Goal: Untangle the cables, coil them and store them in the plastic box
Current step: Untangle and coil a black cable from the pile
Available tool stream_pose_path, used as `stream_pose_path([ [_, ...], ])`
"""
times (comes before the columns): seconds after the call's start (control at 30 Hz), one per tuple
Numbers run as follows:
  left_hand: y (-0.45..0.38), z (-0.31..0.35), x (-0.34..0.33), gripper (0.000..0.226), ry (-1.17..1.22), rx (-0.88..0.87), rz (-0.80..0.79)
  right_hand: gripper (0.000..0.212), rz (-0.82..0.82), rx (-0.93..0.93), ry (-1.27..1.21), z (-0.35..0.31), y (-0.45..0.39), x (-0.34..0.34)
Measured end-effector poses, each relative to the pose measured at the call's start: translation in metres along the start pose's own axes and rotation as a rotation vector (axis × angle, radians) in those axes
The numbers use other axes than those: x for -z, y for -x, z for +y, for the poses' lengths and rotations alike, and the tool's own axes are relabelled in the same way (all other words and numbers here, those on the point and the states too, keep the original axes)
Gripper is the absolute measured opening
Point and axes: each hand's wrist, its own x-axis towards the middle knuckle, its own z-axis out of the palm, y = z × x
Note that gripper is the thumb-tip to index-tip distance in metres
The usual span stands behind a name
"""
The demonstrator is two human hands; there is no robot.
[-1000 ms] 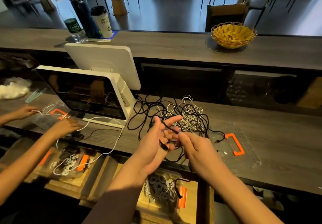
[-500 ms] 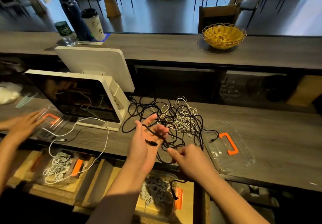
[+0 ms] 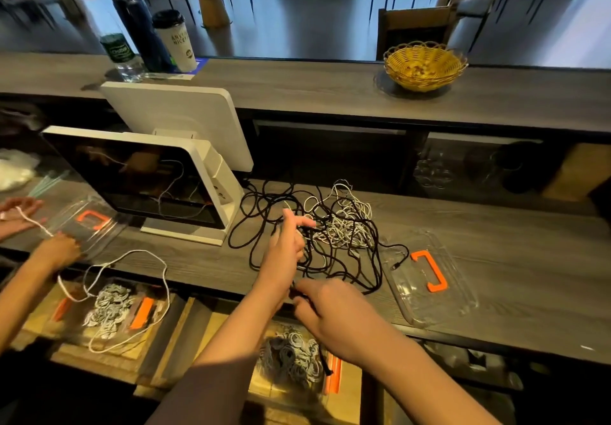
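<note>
A white screen [image 3: 145, 186] on a stand is seen at the left of the grey wooden counter [image 3: 496, 259], just beside a messy pile of cables [image 3: 330, 226]. The pile is made of thin black cords and thin white cords, all looped over each other. To the right of the pile a clear plastic lid [image 3: 429, 279] with an orange handle is laid flat. A round yellow basket [image 3: 425, 66] (woven, with a wavy rim) is set on the far, higher shelf, and a paper cup [image 3: 175, 41] and a dark bottle [image 3: 139, 21] are stood far left.

The left hand [image 3: 286, 249] is held up over the near side of the pile, with a black cord wound round its fingers. The right hand [image 3: 327, 309] is closed on the same black cord near the counter edge. Below the edge, the plastic box [image 3: 297, 362] is kept in an open drawer, with coiled cables inside.

At the far left, another person's hands [image 3: 56, 249] are holding a white cord. Chairs and a shiny floor are seen in the room behind.
</note>
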Motion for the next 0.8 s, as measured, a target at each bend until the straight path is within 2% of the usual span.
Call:
stream_pose_path([
  [0.1,0.005,0.001,0.000,0.079,-0.102,0.119,-0.198,0.013,0.041,0.039,-0.039,-0.002,-0.001,0.017],
  [0.2,0.012,0.009,0.001,0.079,-0.152,0.285,-0.355,0.010,0.079,0.080,-0.028,0.000,-0.003,0.030],
  [0.33,0.014,0.009,0.009,0.083,0.007,0.429,-0.520,0.037,0.206,-0.025,0.037,0.018,-0.007,0.042],
  [0.47,0.016,0.000,0.018,0.096,0.117,0.457,-0.739,0.058,0.318,-0.107,0.065,0.043,-0.015,0.044],
  [0.57,0.019,0.000,0.024,0.071,0.105,0.432,-0.858,0.060,0.348,-0.142,0.048,0.050,-0.021,0.040],
  [0.63,0.019,0.002,0.030,0.059,0.013,0.402,-0.886,0.058,0.319,-0.165,-0.064,0.052,-0.024,0.039],
  [0.73,0.017,0.007,0.035,0.055,-0.248,0.350,-0.838,0.052,0.237,-0.159,-0.290,0.062,-0.025,0.040],
  [0.8,0.016,0.007,0.039,0.057,-0.365,0.313,-0.794,0.042,0.216,-0.145,-0.265,0.072,-0.026,0.047],
])
